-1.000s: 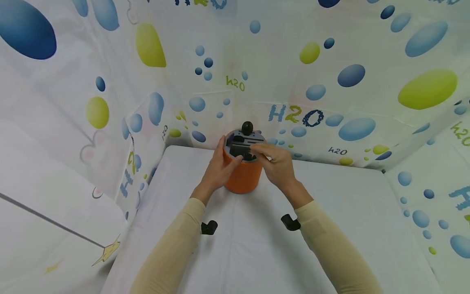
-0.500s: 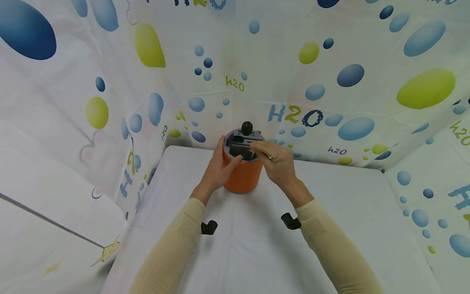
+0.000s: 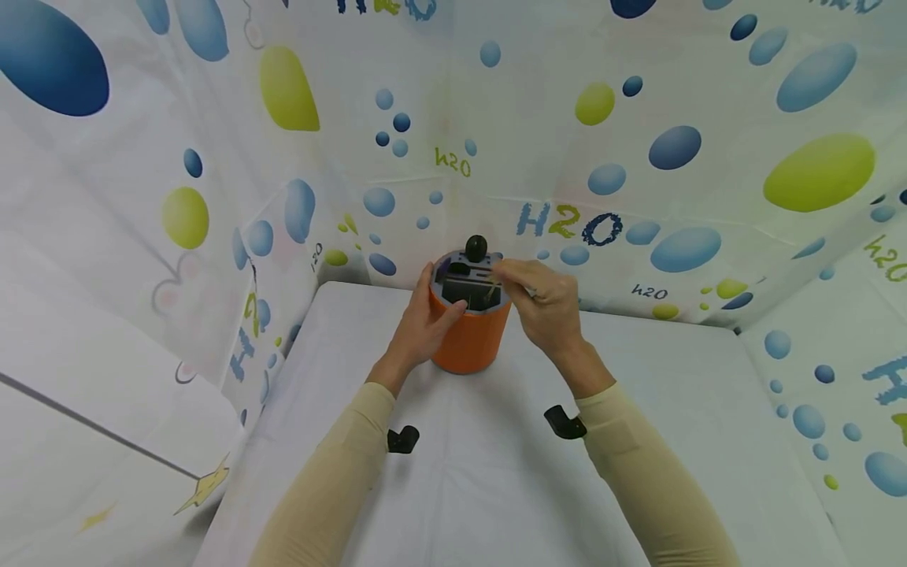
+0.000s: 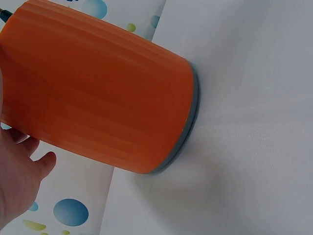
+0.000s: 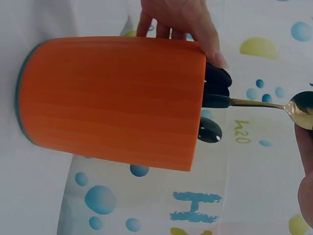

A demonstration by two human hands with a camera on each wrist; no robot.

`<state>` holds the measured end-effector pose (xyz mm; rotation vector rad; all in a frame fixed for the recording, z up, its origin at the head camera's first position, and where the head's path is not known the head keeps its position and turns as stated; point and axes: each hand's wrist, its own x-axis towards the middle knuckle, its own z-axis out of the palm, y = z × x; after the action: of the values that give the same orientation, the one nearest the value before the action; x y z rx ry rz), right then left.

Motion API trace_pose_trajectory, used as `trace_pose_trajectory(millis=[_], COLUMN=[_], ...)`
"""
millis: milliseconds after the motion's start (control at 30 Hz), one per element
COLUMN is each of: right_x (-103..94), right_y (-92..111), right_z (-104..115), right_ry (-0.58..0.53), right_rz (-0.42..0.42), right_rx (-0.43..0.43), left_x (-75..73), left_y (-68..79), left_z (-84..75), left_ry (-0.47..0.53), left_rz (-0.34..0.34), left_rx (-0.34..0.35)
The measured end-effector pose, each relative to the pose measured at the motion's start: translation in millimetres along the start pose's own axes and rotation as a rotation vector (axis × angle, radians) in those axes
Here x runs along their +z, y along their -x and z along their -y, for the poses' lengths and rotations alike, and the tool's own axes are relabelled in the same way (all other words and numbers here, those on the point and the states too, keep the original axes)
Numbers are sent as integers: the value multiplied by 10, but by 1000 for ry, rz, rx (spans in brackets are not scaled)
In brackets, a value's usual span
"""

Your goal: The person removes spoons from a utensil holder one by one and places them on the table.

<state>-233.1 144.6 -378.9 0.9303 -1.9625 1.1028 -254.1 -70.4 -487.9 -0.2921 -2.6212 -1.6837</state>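
An orange utensil holder [image 3: 468, 345] with a grey slotted top [image 3: 448, 294] stands upright on the white-covered table. My left hand [image 3: 420, 324] grips its left side, the thumb lying over the rim. At the holder's mouth, my right hand [image 3: 549, 309] pinches a spoon [image 5: 257, 103] by its golden bowl. The spoon's dark green handle points down into the holder, its lower end hidden inside. Several dark rounded ends of other utensils [image 5: 210, 131] poke out of the top in the right wrist view. One dark round end [image 3: 476, 248] rises highest at the back.
A white cloth [image 3: 468, 488] covers the table. Behind the holder hangs a white curtain [image 3: 524, 118] printed with blue and green drops, close to the table's back edge. Black mounts [image 3: 564, 423] project from both sleeves.
My right hand has risen slightly and moved right, drawing the spoon upward so more of it shows above the holder. The left hand and the holder have stayed in place.
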Motion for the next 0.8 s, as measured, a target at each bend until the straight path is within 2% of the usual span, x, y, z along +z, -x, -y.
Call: trace_pose_trajectory(millis=[267,800], right_x=[-29,-136], right_y=[-36,-105], right_z=[23,76], right_ry=[-45,-51], right_rz=[-18,-39], right_rx=[20,11], left_x=[13,23], left_y=[-9,7], left_z=[21,0], left_ry=[-7,1], left_rz=[-3,-5], left_rx=[2,-14])
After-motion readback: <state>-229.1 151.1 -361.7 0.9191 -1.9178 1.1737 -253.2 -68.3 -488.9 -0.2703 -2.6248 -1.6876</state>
